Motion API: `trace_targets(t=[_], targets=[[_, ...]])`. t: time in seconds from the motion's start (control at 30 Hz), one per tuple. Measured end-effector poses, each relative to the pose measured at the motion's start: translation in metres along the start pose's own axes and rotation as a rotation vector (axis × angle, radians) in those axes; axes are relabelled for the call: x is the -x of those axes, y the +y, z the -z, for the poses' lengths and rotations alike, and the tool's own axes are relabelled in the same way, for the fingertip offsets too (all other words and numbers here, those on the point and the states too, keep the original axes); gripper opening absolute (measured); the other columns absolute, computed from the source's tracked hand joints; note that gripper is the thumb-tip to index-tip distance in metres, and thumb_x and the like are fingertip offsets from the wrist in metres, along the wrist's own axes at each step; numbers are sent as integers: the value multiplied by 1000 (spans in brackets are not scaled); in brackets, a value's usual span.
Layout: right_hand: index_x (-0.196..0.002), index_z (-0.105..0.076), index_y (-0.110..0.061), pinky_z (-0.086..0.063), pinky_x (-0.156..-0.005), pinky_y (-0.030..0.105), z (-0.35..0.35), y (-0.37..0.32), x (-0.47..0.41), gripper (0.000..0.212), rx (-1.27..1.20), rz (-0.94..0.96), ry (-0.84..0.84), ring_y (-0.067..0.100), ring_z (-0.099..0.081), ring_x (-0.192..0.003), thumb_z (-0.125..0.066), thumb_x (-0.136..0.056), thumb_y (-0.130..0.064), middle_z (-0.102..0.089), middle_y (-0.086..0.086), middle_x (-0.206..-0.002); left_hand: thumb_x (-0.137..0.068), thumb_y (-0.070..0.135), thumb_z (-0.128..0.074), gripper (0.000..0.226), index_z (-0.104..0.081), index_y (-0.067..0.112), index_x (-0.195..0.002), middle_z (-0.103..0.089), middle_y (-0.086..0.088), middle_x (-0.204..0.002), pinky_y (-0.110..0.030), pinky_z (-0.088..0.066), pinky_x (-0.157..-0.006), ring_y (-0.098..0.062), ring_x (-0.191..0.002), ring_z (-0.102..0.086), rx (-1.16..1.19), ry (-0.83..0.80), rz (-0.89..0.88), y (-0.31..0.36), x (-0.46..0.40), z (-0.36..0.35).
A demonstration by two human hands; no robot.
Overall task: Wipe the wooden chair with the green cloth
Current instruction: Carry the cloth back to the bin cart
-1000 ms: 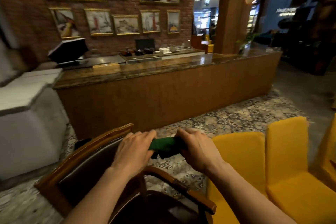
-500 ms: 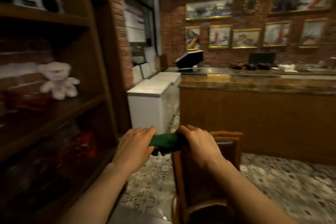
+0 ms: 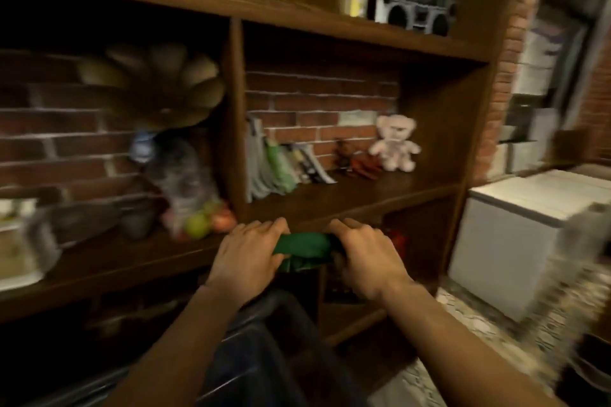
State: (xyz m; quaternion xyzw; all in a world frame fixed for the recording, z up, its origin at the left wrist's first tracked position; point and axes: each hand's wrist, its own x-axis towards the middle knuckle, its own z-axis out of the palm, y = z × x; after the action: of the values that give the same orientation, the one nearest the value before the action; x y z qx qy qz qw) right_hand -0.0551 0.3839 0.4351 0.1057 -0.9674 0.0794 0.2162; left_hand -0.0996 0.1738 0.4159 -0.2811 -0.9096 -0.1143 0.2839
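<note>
Wooden bookshelf point(image 3: 330, 33) fills view, brick behind, blurred. White chest freezer point(image 3: 502, 241) at right on patterned floor. Boombox point(image 3: 413, 6) on top shelf, leaning books point(image 3: 281, 165) and pale teddy bear point(image 3: 395, 142) on middle shelf, fruit point(image 3: 201, 225) in left bay. Left hand point(image 3: 246, 258) and right hand point(image 3: 367, 261) both closed on bunched green cloth point(image 3: 302, 246), stretched between them, front of shelf edge. Wooden chair not discernible; dark blurred shape below hands, cannot tell.
</note>
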Motion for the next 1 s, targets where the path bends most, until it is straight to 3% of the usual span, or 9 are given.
trace_targets(t=[0.17, 0.27, 0.43, 0.6, 0.87, 1.0], targets=[[-123, -51, -30, -53, -83, 45, -57, -114, -41, 42, -107, 209, -76, 37, -63, -105, -64, -85, -18, -60, 2, -121, -75, 25, -75, 41, -55, 26, -110, -66, 0, -100, -38, -43, -73, -28, -91, -62, -106, -23, 222, -101, 86, 34], [-122, -52, -32, -53, -83, 44, -83, -162, -52, 43, -170, 307, -111, 33, -64, -105, -65, -84, -17, -61, 0, -121, -76, 29, -73, 45, -47, 28, -114, -66, -1, -102, -37, -38, -68, -29, -89, -61, -162, -42, 343, -132, 128, 48], [-116, -52, -35, -52, -82, 43, -123, -214, -55, 39, -276, 425, -183, 28, -65, -101, -67, -85, -17, -62, -3, -116, -77, 33, -70, 42, -42, 29, -110, -64, 0, -104, -37, -41, -74, -26, -91, -61, -182, -75, 465, -164, 181, 58], [-119, -54, -33, -50, -79, 36, -173, -223, -44, 43, -313, 451, -294, 24, -64, -100, -67, -85, -12, -62, -3, -116, -78, 35, -69, 43, -46, 30, -114, -63, 2, -107, -37, -43, -81, -23, -96, -58, -174, -133, 548, -171, 219, 34], [-116, -56, -34, -56, -83, 43, -258, -191, -1, 37, -314, 387, -526, 26, -65, -103, -66, -87, -14, -66, -3, -116, -82, 39, -66, 49, -38, 35, -123, -61, 0, -122, -39, -46, -84, -26, -107, -59, -91, -387, 717, -155, 266, -62], [-113, -56, -35, -51, -81, 37, -298, -164, 26, 28, -293, 319, -663, 30, -66, -103, -62, -90, -21, -67, -1, -114, -82, 38, -64, 56, -33, 38, -128, -61, 0, -126, -41, -47, -87, -26, -109, -60, -13, -493, 737, -140, 288, -111]])
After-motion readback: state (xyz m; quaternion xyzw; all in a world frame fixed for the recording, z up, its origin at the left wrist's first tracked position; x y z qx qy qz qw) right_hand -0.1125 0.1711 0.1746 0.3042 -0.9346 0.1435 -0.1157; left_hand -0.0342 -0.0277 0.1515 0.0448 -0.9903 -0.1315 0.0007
